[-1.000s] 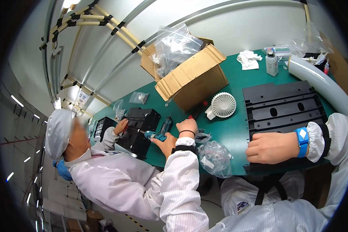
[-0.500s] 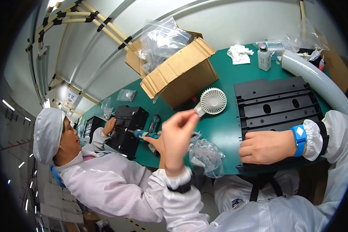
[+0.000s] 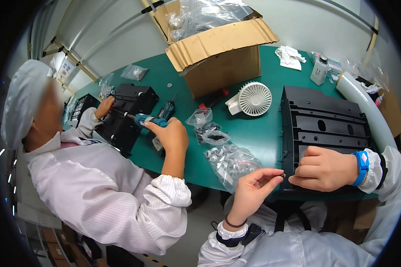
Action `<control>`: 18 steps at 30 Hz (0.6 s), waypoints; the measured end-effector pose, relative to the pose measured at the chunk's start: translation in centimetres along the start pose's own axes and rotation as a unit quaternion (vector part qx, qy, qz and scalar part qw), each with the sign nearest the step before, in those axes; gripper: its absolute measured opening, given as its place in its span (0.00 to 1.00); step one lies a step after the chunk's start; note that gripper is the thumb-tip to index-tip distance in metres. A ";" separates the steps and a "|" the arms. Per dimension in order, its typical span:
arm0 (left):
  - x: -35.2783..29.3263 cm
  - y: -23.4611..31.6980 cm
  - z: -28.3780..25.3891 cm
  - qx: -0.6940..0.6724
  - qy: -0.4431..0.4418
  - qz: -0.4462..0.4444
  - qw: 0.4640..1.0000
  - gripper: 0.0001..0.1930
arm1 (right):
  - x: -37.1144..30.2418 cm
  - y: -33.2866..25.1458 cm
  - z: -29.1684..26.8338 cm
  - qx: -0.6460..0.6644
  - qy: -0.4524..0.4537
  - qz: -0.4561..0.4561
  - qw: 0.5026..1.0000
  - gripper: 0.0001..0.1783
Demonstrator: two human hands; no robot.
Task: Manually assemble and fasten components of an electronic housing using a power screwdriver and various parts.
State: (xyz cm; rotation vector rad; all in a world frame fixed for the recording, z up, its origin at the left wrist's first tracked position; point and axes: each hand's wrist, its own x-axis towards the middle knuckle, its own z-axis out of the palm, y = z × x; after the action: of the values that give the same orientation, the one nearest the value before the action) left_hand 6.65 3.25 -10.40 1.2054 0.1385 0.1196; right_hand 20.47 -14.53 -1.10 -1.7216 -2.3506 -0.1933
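Observation:
My left hand (image 3: 252,192) pinches a small dark ring-like part (image 3: 283,175) between thumb and fingertips, just off the near left corner of a black panel-like housing (image 3: 327,122). My right hand (image 3: 323,169), with a blue wrist strap (image 3: 361,168), rests over the near edge of that housing. Its fingers are curled, and whatever they grip is hidden. The housing lies on the green table and has ribs, slots and two oval holes. Close to my left hand is a clear plastic bag (image 3: 231,165) with small pale parts in it.
To the left a co-worker (image 3: 98,178) holds a teal power driver (image 3: 150,121) at another black housing (image 3: 131,107). A white fan (image 3: 255,99), an open cardboard box (image 3: 225,66), small bags (image 3: 200,117), a white bottle (image 3: 319,70) and a big film roll (image 3: 365,107) stand or lie around.
My left hand has come down and right from above the table to beside my right hand. My right hand stays at the housing's near edge. The view has shifted.

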 end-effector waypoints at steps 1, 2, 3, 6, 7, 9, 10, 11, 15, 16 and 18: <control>0.1 -0.4 -0.2 -0.016 -0.017 -0.004 1.000 0.09 | 0.1 -0.1 -0.1 0.000 -0.008 0.002 1.000 0.08; 0.1 -0.7 -0.4 -0.031 -0.034 -0.008 0.999 0.10 | 0.1 -0.1 -0.1 -0.004 -0.006 0.002 1.000 0.07; 0.2 -0.9 -0.5 -0.037 -0.035 -0.008 0.999 0.10 | 0.2 -0.1 -0.1 -0.009 -0.003 0.002 1.000 0.06; 0.4 -1.3 -0.6 -0.060 -0.053 -0.015 0.997 0.10 | 0.1 -0.1 -0.1 -0.006 0.004 0.005 1.000 0.07; 0.4 -1.2 -0.6 -0.045 -0.067 -0.019 0.997 0.10 | 0.1 -0.1 0.0 -0.005 0.001 0.005 1.000 0.07; 0.6 -1.3 -0.5 -0.030 -0.081 -0.022 0.996 0.10 | 0.0 0.0 0.0 -0.006 0.007 0.007 1.000 0.08; 0.7 -1.3 -0.5 -0.024 -0.089 -0.013 0.996 0.10 | 0.1 0.0 0.0 -0.006 0.006 0.007 1.000 0.08; 0.7 -1.3 -0.4 -0.018 -0.097 -0.003 0.995 0.10 | 0.1 0.0 -0.1 -0.005 0.004 0.007 1.000 0.09; 1.2 -1.8 -0.4 -0.017 -0.122 0.007 0.992 0.09 | -0.1 -0.1 -0.1 0.002 0.001 0.012 1.000 0.10; 1.2 -2.0 -0.4 -0.038 -0.125 -0.006 0.991 0.09 | -0.1 -0.1 -0.1 0.000 0.001 0.013 1.000 0.10; 1.2 -2.3 -0.4 -0.058 -0.129 -0.019 0.990 0.09 | -0.1 -0.1 0.0 0.012 0.000 0.015 1.000 0.09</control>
State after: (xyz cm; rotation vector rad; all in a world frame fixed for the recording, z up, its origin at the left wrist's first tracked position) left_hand 7.85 3.02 -12.75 1.0921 -0.0715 -0.0622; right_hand 20.44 -14.69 -1.09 -1.7445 -2.3162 -0.1593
